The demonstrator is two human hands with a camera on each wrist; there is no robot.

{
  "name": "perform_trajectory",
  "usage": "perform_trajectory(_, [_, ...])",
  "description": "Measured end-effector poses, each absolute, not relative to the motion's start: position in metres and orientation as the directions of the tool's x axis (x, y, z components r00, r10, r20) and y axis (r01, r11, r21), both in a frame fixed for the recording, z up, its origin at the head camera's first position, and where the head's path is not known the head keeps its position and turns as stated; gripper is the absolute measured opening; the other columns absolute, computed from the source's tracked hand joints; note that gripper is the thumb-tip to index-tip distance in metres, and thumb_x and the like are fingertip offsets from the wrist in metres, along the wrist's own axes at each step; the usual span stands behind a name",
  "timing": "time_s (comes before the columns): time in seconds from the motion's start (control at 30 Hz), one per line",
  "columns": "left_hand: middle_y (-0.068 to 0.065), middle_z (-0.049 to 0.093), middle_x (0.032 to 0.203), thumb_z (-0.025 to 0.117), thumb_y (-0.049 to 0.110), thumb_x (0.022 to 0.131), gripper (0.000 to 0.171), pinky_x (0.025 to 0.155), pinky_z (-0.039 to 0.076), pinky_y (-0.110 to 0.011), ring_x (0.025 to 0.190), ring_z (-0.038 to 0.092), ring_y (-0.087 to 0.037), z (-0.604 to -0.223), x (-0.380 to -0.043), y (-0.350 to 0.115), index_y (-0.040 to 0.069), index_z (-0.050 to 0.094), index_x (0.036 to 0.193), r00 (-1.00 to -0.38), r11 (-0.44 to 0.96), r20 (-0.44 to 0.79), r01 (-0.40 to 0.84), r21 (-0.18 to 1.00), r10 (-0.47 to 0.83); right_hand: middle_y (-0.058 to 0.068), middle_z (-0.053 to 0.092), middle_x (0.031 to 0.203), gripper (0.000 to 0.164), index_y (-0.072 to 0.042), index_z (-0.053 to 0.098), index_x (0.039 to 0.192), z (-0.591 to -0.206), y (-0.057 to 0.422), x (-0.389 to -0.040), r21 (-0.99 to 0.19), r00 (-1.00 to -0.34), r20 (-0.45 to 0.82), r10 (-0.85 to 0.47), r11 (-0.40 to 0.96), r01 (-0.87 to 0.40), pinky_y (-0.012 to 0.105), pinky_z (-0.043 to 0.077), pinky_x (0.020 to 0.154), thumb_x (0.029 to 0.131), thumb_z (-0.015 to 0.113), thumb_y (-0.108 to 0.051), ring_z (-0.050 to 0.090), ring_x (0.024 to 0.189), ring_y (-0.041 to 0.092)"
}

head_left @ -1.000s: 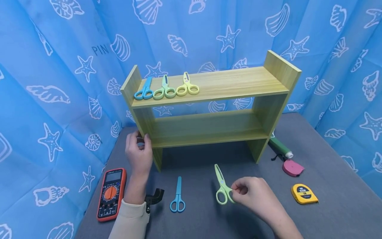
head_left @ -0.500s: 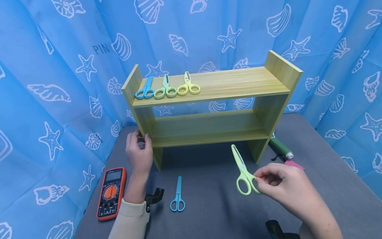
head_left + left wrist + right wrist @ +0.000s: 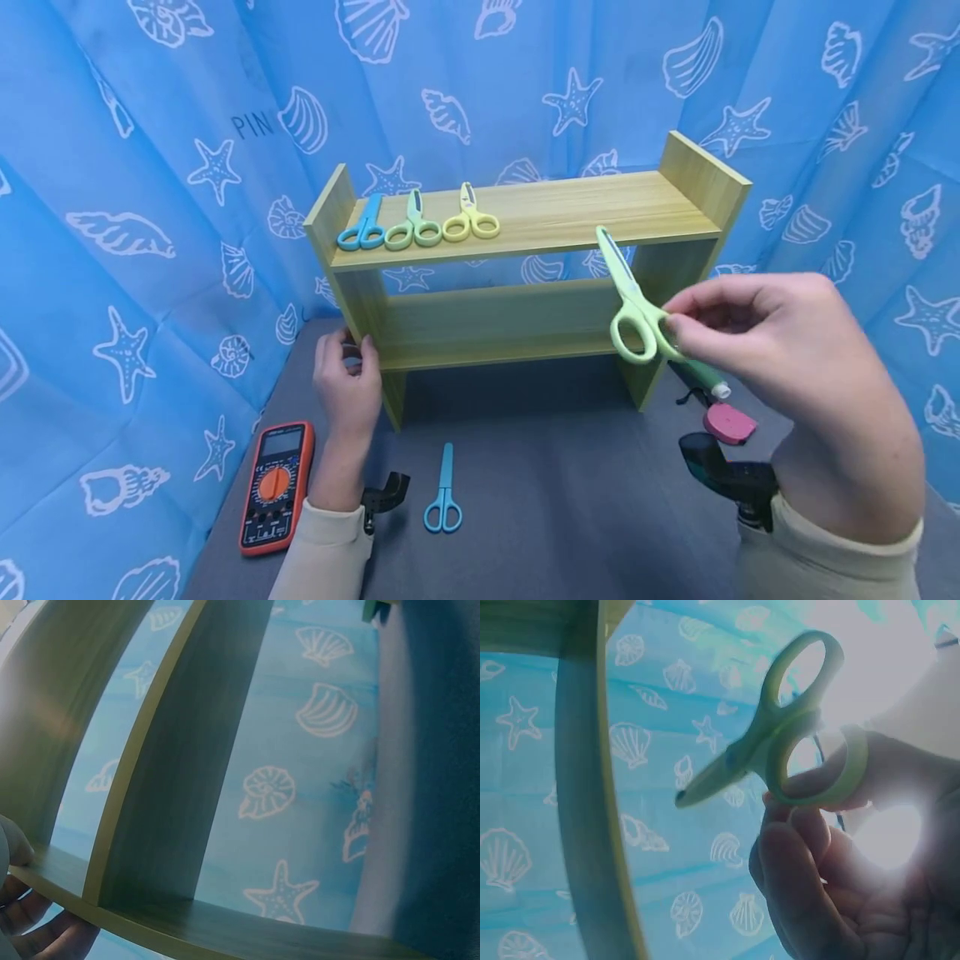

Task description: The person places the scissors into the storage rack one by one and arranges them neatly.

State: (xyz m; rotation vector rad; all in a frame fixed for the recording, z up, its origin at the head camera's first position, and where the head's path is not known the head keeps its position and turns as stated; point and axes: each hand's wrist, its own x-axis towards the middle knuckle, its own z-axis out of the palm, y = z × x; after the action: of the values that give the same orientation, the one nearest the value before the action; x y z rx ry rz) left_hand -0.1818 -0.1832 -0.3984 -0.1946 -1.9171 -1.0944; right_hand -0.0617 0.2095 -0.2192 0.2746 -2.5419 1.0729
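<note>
Meter (image 3: 274,485) on table (image 3: 540,533), lying flat. Left hand (image 3: 348,375): fingers half curled, thumb opposite, gripping side of rack (image 3: 367,300), probably to steady it. On top board (image 3: 570,204), three scissors (image 3: 414,217) in row, handles to front, maybe for easy taking. Blue scissors (image 3: 444,492) below, on table, untouched. Green scissors (image 3: 634,298) in air before rack, blade up; right hand (image 3: 776,333) pinches one loop between thumb and finger, leaving blade free.

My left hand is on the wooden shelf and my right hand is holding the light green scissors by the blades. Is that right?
Not quite. The right hand holds the light green scissors by a handle loop, as the right wrist view shows. The left hand is on the wooden shelf.
</note>
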Motion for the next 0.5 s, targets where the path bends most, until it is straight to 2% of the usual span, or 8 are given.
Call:
perform_trajectory(0.13, [-0.016,0.061,0.107,0.066,0.011,0.1,0.023,0.068,0.052,-0.015,0.09,0.064,-0.022,-0.397,-0.182,-0.183,-0.003,0.064,0.119,-0.589,0.595,0.759,0.516,0.616,-0.276,0.005,0.075,0.093,0.02,-0.011,0.08,0.103,-0.188,0.204,-0.091,-0.63,-0.928,0.372,0.002,0.736,-0.25,0.017,0.049,0.062,0.091,0.077,-0.027,0.061,0.084,0.018])
perform_trajectory(0.27, [-0.016,0.061,0.107,0.066,0.011,0.1,0.023,0.068,0.052,-0.014,0.09,0.065,-0.023,-0.397,-0.182,-0.183,-0.003,0.065,0.118,-0.588,0.599,0.76,0.514,0.614,-0.275,0.01,0.073,0.106,0.029,-0.008,0.079,0.112,-0.164,0.194,-0.125,-0.628,-0.954,0.299,0.002,0.753,-0.195,0.026,0.048,0.063,0.094,0.071,-0.029,0.052,0.095,0.022])
perform_trajectory(0.37, [-0.016,0.061,0.106,0.066,0.01,0.1,0.023,0.068,0.052,-0.015,0.09,0.065,-0.023,-0.397,-0.181,-0.184,-0.003,0.065,0.118,-0.589,0.604,0.761,0.512,0.611,-0.27,0.01,0.073,0.107,0.029,-0.008,0.078,0.114,-0.152,0.183,-0.152,-0.618,-0.97,0.243,-0.024,0.767,-0.174,0.031,0.047,0.062,0.094,0.068,-0.027,0.059,0.092,0.022])
perform_trajectory(0.5, [-0.015,0.061,0.106,0.067,0.009,0.099,0.023,0.069,0.052,-0.014,0.089,0.065,-0.024,-0.397,-0.18,-0.184,-0.002,0.065,0.118,-0.587,0.603,0.764,0.516,0.609,-0.269,0.009,0.074,0.094,0.025,-0.004,0.078,0.107,-0.145,0.167,-0.186,-0.576,-0.975,0.201,-0.093,0.794,-0.195,0.031,0.044,0.055,0.092,0.067,-0.02,0.063,0.074,0.02])
